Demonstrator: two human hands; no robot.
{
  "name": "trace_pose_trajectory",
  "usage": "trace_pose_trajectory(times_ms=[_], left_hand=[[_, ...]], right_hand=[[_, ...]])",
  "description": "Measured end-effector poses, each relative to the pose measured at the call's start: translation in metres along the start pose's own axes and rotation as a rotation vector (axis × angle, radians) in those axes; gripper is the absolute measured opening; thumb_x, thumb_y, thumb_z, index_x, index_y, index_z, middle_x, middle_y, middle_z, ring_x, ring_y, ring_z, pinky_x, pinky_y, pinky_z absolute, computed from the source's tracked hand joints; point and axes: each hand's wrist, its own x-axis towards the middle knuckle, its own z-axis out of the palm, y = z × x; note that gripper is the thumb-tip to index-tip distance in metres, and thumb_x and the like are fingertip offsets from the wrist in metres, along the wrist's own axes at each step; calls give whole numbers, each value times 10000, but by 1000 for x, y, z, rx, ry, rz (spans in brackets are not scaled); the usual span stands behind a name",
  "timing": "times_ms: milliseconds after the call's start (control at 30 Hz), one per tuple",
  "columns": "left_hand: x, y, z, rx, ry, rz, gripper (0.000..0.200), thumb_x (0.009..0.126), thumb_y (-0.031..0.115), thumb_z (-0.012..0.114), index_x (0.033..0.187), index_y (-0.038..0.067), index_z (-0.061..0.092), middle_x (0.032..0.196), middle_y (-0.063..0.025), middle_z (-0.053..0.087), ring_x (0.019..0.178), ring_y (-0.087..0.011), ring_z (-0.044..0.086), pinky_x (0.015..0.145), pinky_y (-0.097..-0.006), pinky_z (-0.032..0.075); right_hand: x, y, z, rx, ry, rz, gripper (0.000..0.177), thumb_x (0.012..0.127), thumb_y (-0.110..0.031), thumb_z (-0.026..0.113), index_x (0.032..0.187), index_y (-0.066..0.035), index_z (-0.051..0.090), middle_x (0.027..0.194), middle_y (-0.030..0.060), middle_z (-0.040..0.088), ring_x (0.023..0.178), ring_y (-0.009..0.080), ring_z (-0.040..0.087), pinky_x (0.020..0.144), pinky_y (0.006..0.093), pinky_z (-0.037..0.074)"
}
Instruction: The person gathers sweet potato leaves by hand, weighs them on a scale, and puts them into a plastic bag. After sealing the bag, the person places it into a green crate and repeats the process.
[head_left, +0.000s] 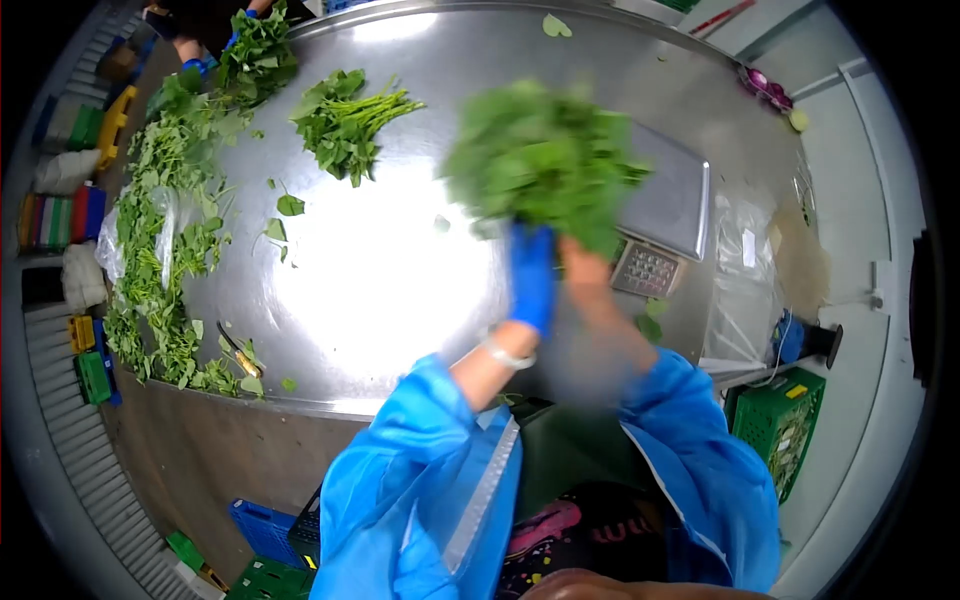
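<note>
A large bunch of leafy greens (545,155), smeared by motion, is held up over the steel table in front of me. My left hand (532,275), in a blue glove, is closed round its lower part. Beside it my right hand (588,280), bare and blurred, also grips the bunch from below; its fingertips are hidden by leaves. Just right of the bunch stands a weighing scale (665,190) with a flat metal platform and a keypad (648,270), partly covered by the leaves. A smaller bunch of greens (350,120) lies on the table to the left.
Loose greens (165,240) are heaped along the table's left side, with a knife (240,352) near the front edge. At the far left, another person's gloved hand (235,35) is by more greens. Clear plastic bags (742,270) lie right; a green crate (785,430) stands below.
</note>
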Motion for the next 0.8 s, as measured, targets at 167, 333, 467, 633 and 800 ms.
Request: trace_pose_trajectory(times_ms=[167, 333, 467, 633, 800], left_hand=[[32, -15, 132, 104, -350, -109, 520, 923, 217, 563, 1343, -56, 424, 1291, -211, 532, 1162, -310, 527, 981, -377, 412], [53, -82, 127, 329, -415, -88, 351, 884, 157, 582, 1195, -6, 589, 1060, -188, 666, 980, -290, 645, 858, -381, 489], [104, -50, 30, 190, -443, -20, 278, 915, 128, 573, 1126, -42, 636, 1030, -95, 696, 891, -201, 666, 835, -298, 514], [286, -2, -127, 1199, 22, 677, 656, 856, 200, 607, 1417, -18, 345, 1374, -246, 459, 1213, -371, 499, 1026, -433, 388], [405, -3, -208, 1993, -99, 652, 639, 867, 138, 502, 1461, 37, 288, 1450, -194, 379, 1363, -320, 343, 1127, -508, 236]], right_hand=[[19, 125, -74, 385, 156, 595, 421, 952, -316, 556, 1185, 35, 563, 1062, 185, 623, 917, 320, 568, 854, 393, 431], [-3, 189, -59, -260, -127, 404, 444, 940, -285, 557, 1236, 44, 521, 1201, 247, 561, 1113, 396, 513, 956, 451, 387], [-25, 190, -66, -280, -98, 468, 383, 919, -211, 572, 1231, 11, 548, 1183, 229, 578, 1079, 385, 543, 931, 453, 417], [9, 84, -116, -347, -179, 563, 287, 869, -150, 607, 1137, -47, 618, 1090, 148, 630, 966, 323, 611, 826, 416, 491], [16, 27, -45, 56, -481, 203, 228, 839, -108, 583, 1057, -95, 648, 1033, 112, 648, 927, 299, 628, 807, 400, 514]])
